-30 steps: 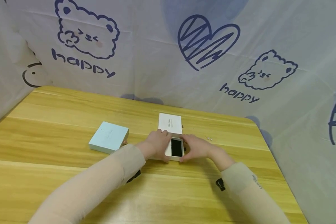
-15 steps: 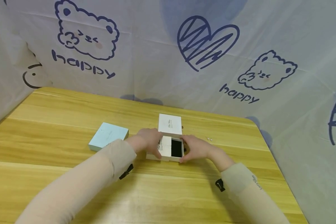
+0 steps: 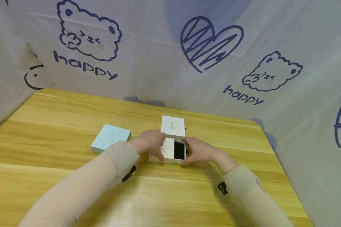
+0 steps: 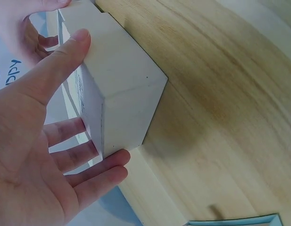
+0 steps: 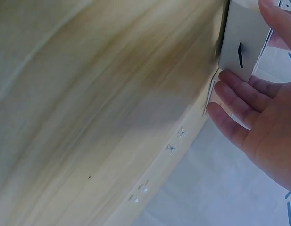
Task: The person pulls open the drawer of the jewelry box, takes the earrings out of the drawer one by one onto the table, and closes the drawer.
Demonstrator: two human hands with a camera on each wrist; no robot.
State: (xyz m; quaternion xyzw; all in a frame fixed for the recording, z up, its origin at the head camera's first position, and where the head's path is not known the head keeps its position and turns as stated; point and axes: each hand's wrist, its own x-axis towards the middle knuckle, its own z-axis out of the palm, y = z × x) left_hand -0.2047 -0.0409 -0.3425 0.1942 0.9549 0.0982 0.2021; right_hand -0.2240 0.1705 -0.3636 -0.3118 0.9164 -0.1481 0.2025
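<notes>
On the wooden table a small white box lies with its drawer partly out to the right, baring a black lining. My left hand holds the printed sleeve from the left. In the left wrist view its thumb presses one long side and its fingers reach round the other side. My right hand grips the drawer's right end between thumb and fingers. A short black ribbon tab shows on the drawer's end face in the right wrist view.
A second white box stands just behind. A pale blue box lies to the left, near my left forearm. Small stud-like pieces with pearly tips and star-shaped pieces lie right of the boxes. A printed cloth hangs behind the table.
My left hand has shifted left along the sleeve, uncovering its printed top. My right hand and the drawer's black gap look the same. The last half second shows almost no movement.
</notes>
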